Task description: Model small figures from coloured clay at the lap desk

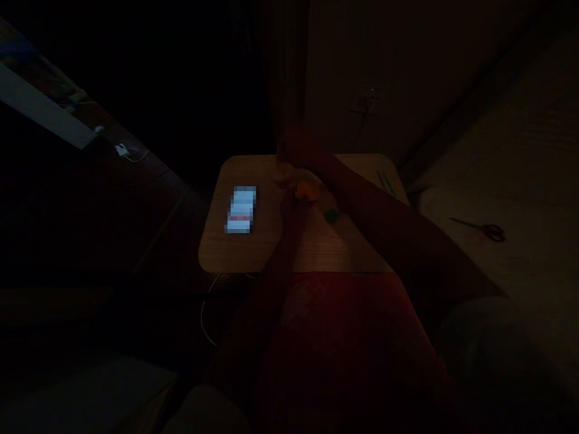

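The scene is very dark. Over the middle of the small wooden table, my left hand [293,206] is closed on a small orange piece [307,191], soft-looking, whose kind I cannot make out. My right hand [298,146] is farther off, at the table's back edge, with that forearm reaching across from the right. Its fingers are lost in shadow, so its grip does not show. Just below the right hand is a small round pale container [283,173]. A green round thing [332,215] lies to the right of my left hand.
A lit phone [241,209] lies at the left of the table [253,256]. Thin greenish sticks [386,182] rest near its right back corner. Scissors [479,228] lie on a pale surface to the right. A wall socket [368,100] with a plug is behind; a white cable [202,313] hangs below.
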The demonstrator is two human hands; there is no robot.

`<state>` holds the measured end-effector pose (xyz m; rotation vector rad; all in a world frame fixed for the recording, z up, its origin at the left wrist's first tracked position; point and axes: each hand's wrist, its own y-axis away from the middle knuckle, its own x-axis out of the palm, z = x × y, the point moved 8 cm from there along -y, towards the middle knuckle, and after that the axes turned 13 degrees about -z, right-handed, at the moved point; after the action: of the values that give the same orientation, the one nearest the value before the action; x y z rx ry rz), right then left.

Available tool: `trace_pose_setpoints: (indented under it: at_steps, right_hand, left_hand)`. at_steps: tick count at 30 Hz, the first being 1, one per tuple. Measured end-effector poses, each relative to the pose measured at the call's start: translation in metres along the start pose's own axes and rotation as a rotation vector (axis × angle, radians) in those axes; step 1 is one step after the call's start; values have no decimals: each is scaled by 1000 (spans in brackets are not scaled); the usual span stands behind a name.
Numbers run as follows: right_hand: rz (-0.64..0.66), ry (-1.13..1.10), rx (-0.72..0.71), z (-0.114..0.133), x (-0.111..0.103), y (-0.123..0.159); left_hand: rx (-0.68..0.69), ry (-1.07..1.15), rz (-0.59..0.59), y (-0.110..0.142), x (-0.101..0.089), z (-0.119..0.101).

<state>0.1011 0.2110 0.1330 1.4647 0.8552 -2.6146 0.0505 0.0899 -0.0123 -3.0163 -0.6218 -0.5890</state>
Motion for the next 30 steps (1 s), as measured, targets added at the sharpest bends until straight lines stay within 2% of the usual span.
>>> trace_pose_setpoints:
  at_steps: [3,7,11,14,17,22,27,30]
  right_hand:
    - [-63,-107,-15,-8,-17,-2]
    - [-145,-163,36,-16,-40,5]
    - [-244,-168,97,-22,-72,19]
    - [-265,-223,138,-31,-87,39]
    - [-254,-296,212,-48,-82,66]
    - [-191,-297,253,-66,-56,108]
    - [-299,-258,249,-63,-61,124]
    - [-327,-235,248,-56,-66,126]
  left_hand:
    - [-65,63,-24,-1,-1,1]
    - [-131,154,-13,1,0,-2]
    - [-129,215,17,6,0,-7]
    - [-119,233,29,6,1,-9]
    - [-154,197,13,3,0,-7]
    - [-156,134,-20,-1,1,-3]
    - [-5,81,-26,-2,-1,-5]
    - [-7,62,-9,1,-2,-7]
